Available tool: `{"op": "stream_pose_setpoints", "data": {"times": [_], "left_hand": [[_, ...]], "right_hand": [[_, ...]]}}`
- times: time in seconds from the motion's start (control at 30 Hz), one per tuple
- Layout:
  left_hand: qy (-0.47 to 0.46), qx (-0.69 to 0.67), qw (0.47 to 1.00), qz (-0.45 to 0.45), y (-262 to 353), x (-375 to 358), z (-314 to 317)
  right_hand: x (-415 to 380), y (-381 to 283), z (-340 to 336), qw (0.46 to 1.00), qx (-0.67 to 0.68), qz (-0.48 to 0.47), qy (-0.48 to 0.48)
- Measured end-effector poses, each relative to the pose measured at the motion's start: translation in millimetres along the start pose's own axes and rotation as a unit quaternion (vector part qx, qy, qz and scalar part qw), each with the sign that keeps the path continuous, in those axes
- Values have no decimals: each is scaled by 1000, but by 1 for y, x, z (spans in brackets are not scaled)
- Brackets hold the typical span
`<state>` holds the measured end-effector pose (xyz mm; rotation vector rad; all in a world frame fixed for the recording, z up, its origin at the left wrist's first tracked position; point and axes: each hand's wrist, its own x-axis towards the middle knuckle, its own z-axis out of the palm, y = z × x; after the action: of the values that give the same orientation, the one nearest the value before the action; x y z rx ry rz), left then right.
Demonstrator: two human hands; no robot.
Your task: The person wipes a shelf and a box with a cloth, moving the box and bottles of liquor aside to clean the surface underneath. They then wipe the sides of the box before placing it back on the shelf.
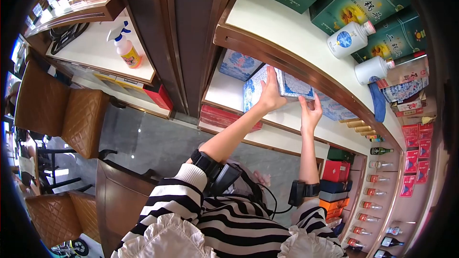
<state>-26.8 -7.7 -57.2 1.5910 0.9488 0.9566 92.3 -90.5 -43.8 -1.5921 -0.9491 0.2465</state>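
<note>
A blue-and-white patterned box (295, 86) sits on the middle shelf, under the overhanging upper board. My left hand (271, 94) lies along its left side, fingers stretched out and the thumb apart. At the lower right corner of the same box, my right hand (310, 112) grips with thumb and fingers. Another patterned box (249, 94) stands just left of my left hand, partly hidden by it. Farther left is a darker blue patterned box (239, 65). More blue-and-white boxes (334, 109) lie to the right, partly covered by the shelf board.
The upper shelf's wooden edge (296, 52) overhangs my hands. Above it stand green boxes (358, 2) and white bottles (348, 39). Red boxes (220, 117) lie on the shelf below. A spray bottle (126, 50) is at left, a brown chair (83, 119) behind it.
</note>
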Motion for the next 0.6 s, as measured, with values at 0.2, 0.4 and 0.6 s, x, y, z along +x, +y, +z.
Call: {"op": "stream_pose_setpoints", "data": {"times": [0.2, 0.4, 0.6], "left_hand": [[-22, -63, 998, -4, -5, 9, -3], [18, -51, 997, 55, -14, 18, 0], [-40, -57, 998, 9, -15, 21, -10]], "right_hand": [[7, -1, 1, 998, -52, -29, 20], [6, 1, 8, 999, -21, -29, 34], [7, -2, 14, 999, -10, -22, 33]]}}
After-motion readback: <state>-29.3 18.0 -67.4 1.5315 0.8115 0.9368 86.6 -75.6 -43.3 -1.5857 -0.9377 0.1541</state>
